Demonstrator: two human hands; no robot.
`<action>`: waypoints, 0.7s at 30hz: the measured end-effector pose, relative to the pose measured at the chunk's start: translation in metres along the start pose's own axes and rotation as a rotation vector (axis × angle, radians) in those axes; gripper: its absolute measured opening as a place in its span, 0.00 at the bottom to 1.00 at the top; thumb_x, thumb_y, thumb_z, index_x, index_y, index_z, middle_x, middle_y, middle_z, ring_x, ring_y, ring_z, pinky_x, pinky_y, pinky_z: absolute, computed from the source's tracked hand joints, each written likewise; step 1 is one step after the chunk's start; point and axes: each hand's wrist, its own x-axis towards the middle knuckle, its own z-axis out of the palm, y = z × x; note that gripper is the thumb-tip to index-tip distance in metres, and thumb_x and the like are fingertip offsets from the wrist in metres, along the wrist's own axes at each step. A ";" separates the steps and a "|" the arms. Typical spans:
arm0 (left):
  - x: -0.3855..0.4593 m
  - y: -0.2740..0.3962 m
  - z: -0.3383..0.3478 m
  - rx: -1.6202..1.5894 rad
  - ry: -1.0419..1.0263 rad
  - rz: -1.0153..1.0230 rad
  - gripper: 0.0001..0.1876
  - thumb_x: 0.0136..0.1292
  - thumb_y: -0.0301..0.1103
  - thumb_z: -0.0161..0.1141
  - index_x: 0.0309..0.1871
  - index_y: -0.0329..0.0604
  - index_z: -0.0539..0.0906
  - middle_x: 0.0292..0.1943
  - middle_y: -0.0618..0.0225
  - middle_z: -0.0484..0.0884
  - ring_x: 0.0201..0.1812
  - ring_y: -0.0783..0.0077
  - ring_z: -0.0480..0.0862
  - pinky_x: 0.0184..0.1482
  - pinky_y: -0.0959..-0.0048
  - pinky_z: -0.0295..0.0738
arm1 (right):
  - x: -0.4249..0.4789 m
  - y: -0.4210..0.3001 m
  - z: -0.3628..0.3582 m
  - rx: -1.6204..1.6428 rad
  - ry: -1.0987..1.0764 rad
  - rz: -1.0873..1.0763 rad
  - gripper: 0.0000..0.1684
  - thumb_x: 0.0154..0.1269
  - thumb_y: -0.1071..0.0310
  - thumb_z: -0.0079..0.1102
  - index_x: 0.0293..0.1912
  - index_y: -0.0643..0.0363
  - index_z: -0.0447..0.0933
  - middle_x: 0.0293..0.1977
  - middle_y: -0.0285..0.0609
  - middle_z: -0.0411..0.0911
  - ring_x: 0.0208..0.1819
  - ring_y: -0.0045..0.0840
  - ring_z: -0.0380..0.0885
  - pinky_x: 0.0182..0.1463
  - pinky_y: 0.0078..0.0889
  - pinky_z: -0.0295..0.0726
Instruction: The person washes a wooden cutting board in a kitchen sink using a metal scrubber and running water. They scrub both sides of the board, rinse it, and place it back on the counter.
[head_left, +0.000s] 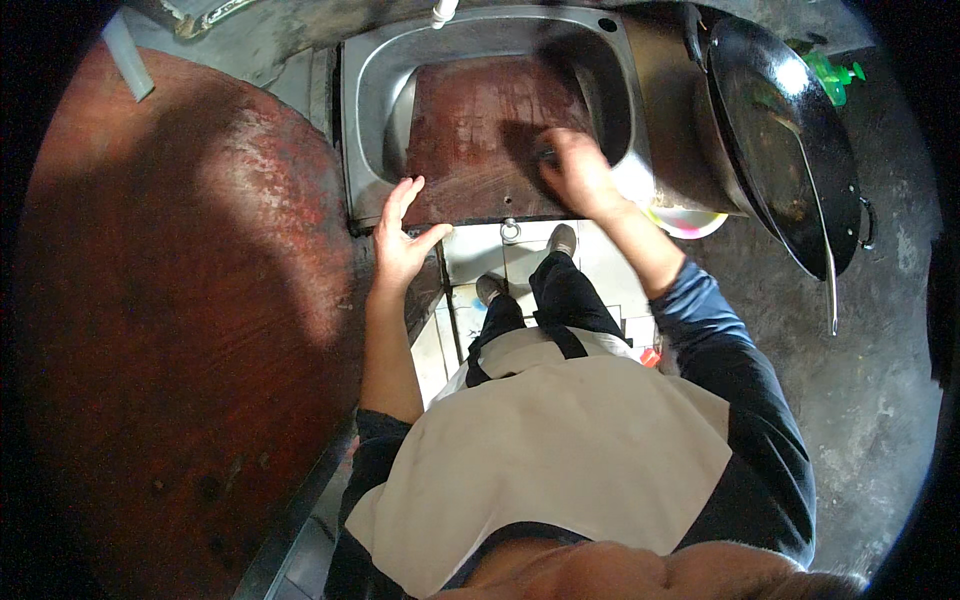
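A reddish-brown wooden board (480, 150) lies in the stainless steel sink (367, 180), its near end resting over the front rim. Wet streaks mark its surface. A metal ring (511, 229) hangs at its near edge. My right hand (577, 171) is closed around a small dark object (547, 152) over the board's right side; the fingers hide most of it, so its kind is unclear. At the board's near left corner is my left hand (401, 244), thumb and fingers spread around the corner without a closed grip. Its fingertips appear to touch the edge.
A red-brown tabletop (187, 300) stands to the left, a pale flat strip (127, 60) on its far edge. To the right, a large black wok (780, 150) holds a long-handled metal utensil (817, 202). Nearby are a green pump bottle (834, 79) and a pale bowl (688, 223). A white tap (444, 11) overhangs the sink.
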 end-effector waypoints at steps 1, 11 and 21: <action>0.001 0.003 0.000 0.000 0.000 0.002 0.40 0.42 0.27 0.72 0.61 0.36 0.63 0.58 0.57 0.72 0.58 0.67 0.71 0.63 0.69 0.60 | 0.000 0.006 -0.010 -0.030 -0.021 0.080 0.20 0.48 0.72 0.60 0.44 0.63 0.71 0.41 0.53 0.75 0.46 0.45 0.72 0.52 0.41 0.71; -0.003 0.005 0.004 -0.079 0.035 -0.091 0.53 0.39 0.27 0.72 0.68 0.41 0.48 0.66 0.53 0.59 0.65 0.61 0.61 0.66 0.65 0.54 | 0.055 -0.065 0.058 0.070 -0.043 -0.112 0.18 0.51 0.69 0.58 0.43 0.66 0.70 0.39 0.56 0.74 0.45 0.49 0.71 0.52 0.43 0.68; -0.009 0.001 0.013 -0.050 0.190 -0.016 0.58 0.41 0.29 0.72 0.69 0.44 0.39 0.68 0.49 0.53 0.67 0.56 0.57 0.67 0.62 0.50 | 0.004 -0.124 0.045 0.461 -0.197 -0.508 0.20 0.44 0.73 0.61 0.41 0.61 0.71 0.37 0.50 0.75 0.44 0.44 0.72 0.51 0.41 0.70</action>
